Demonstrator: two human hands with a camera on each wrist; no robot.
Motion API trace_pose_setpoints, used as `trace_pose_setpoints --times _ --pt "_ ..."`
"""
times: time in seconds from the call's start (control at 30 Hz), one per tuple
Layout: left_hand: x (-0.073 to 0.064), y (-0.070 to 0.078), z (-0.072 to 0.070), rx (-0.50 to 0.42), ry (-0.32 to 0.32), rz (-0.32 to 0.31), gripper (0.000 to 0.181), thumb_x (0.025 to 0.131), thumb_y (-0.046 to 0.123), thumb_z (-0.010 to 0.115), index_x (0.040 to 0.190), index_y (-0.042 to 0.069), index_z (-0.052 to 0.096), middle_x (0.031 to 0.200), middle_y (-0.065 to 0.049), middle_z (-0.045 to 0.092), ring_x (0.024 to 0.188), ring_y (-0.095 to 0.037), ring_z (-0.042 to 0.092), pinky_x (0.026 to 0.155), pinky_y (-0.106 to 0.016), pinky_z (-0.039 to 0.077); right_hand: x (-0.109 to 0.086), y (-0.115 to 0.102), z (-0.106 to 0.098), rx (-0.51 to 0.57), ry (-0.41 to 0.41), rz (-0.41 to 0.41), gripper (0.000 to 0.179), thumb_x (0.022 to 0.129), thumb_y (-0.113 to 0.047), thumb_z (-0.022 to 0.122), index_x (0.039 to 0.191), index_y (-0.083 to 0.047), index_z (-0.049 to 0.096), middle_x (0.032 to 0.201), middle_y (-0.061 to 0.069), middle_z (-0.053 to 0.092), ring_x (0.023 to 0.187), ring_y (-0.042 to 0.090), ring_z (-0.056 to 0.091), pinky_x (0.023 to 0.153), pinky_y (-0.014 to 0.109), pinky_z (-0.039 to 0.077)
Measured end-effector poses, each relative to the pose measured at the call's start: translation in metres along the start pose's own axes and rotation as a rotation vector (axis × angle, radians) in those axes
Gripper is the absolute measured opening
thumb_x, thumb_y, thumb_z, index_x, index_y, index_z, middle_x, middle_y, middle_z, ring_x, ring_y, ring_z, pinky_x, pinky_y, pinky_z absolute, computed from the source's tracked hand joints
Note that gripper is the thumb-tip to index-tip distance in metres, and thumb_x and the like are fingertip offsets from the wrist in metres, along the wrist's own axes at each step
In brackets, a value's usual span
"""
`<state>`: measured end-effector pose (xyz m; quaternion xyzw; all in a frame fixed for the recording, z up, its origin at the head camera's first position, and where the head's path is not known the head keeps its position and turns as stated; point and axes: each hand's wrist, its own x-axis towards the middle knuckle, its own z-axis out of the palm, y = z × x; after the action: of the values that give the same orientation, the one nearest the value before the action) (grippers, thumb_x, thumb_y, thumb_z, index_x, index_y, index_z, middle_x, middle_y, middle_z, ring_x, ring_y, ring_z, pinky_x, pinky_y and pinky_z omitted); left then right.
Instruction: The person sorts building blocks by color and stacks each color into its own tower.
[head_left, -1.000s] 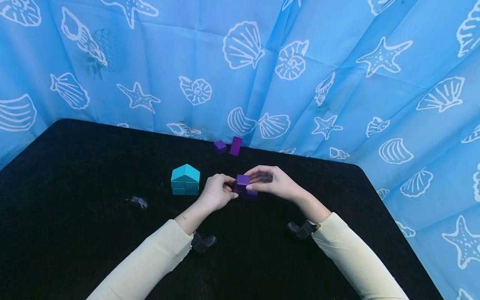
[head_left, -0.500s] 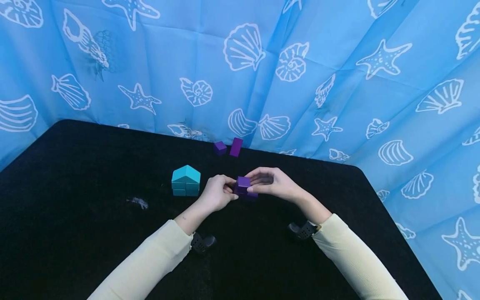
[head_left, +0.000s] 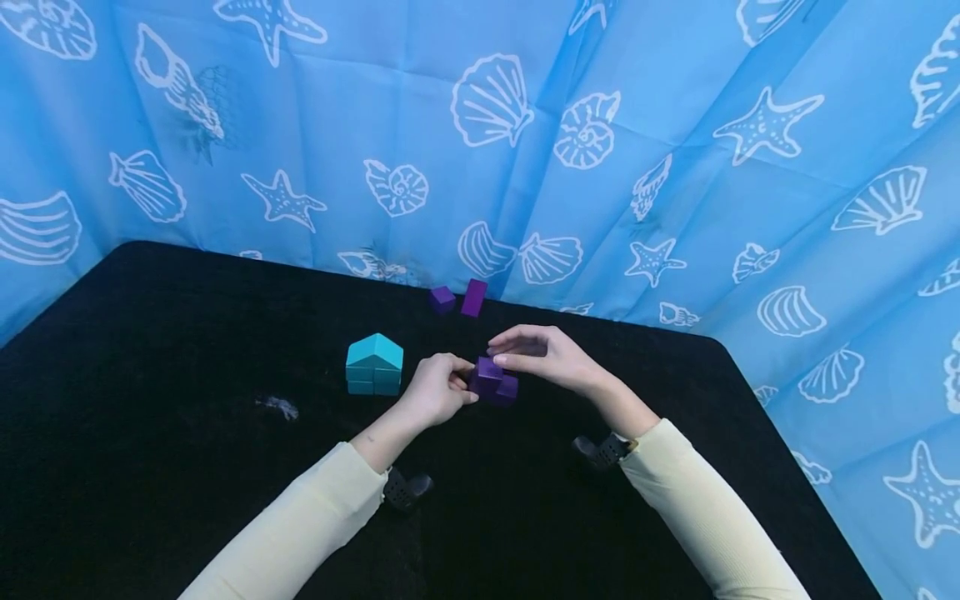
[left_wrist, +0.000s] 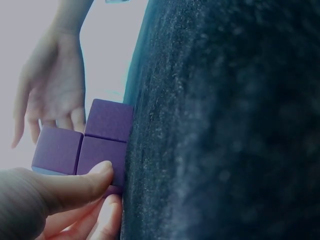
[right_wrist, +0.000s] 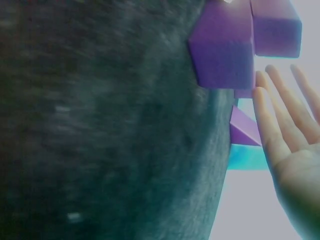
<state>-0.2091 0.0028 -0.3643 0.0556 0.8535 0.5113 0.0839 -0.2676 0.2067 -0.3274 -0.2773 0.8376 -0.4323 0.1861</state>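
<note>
Three purple cubes form a small stepped stack on the black table. Two stand side by side, and the upper cube (head_left: 490, 372) (left_wrist: 57, 150) rests on the left one (left_wrist: 100, 152). The right-hand lower cube (head_left: 506, 388) (right_wrist: 225, 55) has nothing on top. My left hand (head_left: 438, 389) pinches the left lower cube, thumb on its near face. My right hand (head_left: 551, 360) (right_wrist: 295, 135) hovers beside the stack with straight fingers, its thumb tip right at the upper cube's top edge in the head view. A teal house-shaped block stack (head_left: 374, 365) stands left of my left hand.
Toward the back edge lie a purple cube (head_left: 442, 300) and a magenta-purple block (head_left: 474, 297), wedge-shaped in the right wrist view. A pale smudge (head_left: 277, 407) marks the black table (head_left: 187, 333) at left. A blue shell-patterned curtain (head_left: 420, 125) hangs behind.
My right hand has loosened from the cubes and risen slightly, so more of the right-hand lower cube shows. My left hand keeps its pinch. The head view has shifted slightly.
</note>
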Motion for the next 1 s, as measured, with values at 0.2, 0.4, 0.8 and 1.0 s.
trace_pose_setpoints --times 0.2,0.4,0.8,1.0 --pt "0.0 0.0 0.002 0.006 0.007 0.007 0.036 0.084 0.003 0.071 0.12 0.0 0.063 0.096 -0.011 0.064 0.08 -0.016 0.059 0.074 -0.029 0.054 0.016 0.001 -0.004 -0.004 0.051 0.021 0.03 0.095 -0.027 0.06 0.119 -0.009 0.063 0.119 0.009 0.066 0.11 0.024 0.064 0.098 0.041 0.049" --pt "0.001 0.0 0.003 0.007 0.001 0.001 0.037 0.084 0.003 0.071 0.12 0.0 0.063 0.098 -0.011 0.064 0.081 -0.017 0.06 0.075 -0.029 0.054 0.033 0.001 -0.009 -0.022 0.062 0.032 0.034 0.094 -0.026 0.062 0.121 -0.006 0.063 0.117 0.01 0.066 0.11 0.026 0.064 0.095 0.04 0.051" --pt "0.002 0.0 0.002 0.006 -0.006 -0.002 0.038 0.084 0.002 0.071 0.121 0.001 0.063 0.1 -0.01 0.063 0.083 -0.017 0.06 0.075 -0.029 0.054 0.073 -0.009 -0.016 -0.118 0.038 0.014 0.045 0.09 -0.026 0.067 0.128 -0.005 0.057 0.123 0.011 0.064 0.114 0.022 0.06 0.098 0.041 0.048" --pt "0.003 -0.001 0.0 0.005 -0.015 -0.001 0.038 0.083 0.002 0.071 0.12 0.002 0.063 0.099 -0.009 0.062 0.083 -0.016 0.06 0.075 -0.029 0.053 0.09 -0.012 -0.013 -0.161 0.009 0.021 0.053 0.089 -0.027 0.069 0.135 -0.008 0.053 0.135 0.008 0.057 0.125 0.023 0.053 0.102 0.041 0.045"
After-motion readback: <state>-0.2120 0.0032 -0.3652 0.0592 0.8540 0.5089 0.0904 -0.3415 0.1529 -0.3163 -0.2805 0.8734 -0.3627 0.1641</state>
